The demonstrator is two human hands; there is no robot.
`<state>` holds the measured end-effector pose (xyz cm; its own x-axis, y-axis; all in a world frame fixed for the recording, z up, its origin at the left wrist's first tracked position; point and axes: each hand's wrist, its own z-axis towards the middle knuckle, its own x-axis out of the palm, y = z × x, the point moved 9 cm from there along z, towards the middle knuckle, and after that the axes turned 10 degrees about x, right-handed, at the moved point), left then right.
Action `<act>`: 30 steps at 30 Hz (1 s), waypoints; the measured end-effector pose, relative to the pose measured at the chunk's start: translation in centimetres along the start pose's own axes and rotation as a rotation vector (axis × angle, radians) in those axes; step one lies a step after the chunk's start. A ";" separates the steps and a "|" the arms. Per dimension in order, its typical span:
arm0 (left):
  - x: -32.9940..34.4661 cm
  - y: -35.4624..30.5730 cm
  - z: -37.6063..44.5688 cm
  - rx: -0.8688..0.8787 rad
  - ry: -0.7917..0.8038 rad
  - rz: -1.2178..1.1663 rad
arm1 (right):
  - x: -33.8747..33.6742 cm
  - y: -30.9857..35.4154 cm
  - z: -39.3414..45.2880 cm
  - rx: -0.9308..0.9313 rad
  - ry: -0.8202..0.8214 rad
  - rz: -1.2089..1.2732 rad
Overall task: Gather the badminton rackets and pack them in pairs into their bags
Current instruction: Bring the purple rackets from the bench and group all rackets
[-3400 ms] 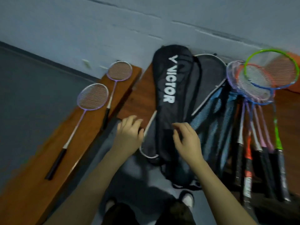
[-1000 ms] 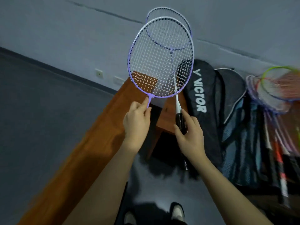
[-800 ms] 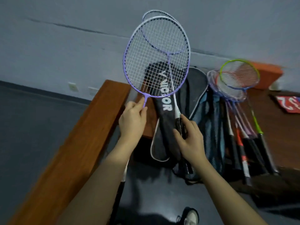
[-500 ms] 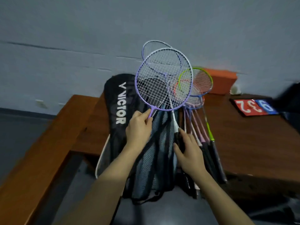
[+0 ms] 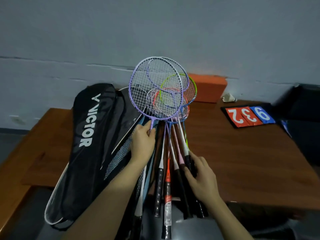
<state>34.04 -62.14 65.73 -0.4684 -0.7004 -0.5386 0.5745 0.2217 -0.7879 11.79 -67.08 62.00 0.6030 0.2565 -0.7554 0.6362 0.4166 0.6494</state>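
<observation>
My left hand (image 5: 142, 144) pinches the neck of a purple racket (image 5: 138, 94) just below its head. My right hand (image 5: 199, 174) grips the black handle of a second purple racket (image 5: 180, 71), whose head overlaps the first. Both heads hover over a pile of several rackets (image 5: 166, 170) fanned on the wooden table (image 5: 242, 161), among them a green-framed one and a red-framed one. A black Victor racket bag (image 5: 86, 144) lies to the left, with mesh blue bags (image 5: 119, 158) partly under it and my left arm.
An orange box (image 5: 207, 89) stands against the grey wall behind the pile. A shuttlecock (image 5: 229, 97) and a red-and-blue flip scoreboard (image 5: 249, 116) lie at the back right. A dark bag (image 5: 304, 122) sits at the far right. A wooden bench (image 5: 15, 184) runs off to the left.
Both hands have carried the two purple rackets from the left bench rightward and lowered them over the pile of rackets. The view has swung right with them.
</observation>
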 end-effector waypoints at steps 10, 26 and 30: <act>6.8 1.9 7.0 0.035 0.041 -0.054 | 2.2 -1.4 4.5 0.002 0.071 -0.030; 12.8 7.3 5.6 0.079 0.387 0.014 | 4.7 -4.8 4.9 0.041 0.003 -0.115; 11.0 8.9 1.2 0.077 0.322 -0.062 | 5.7 -4.6 4.6 0.048 0.035 -0.124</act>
<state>34.78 -68.75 53.17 -0.6849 -0.4580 -0.5668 0.5817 0.1248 -0.8038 14.49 -71.52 55.11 0.5019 0.2364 -0.8320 0.7274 0.4051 0.5539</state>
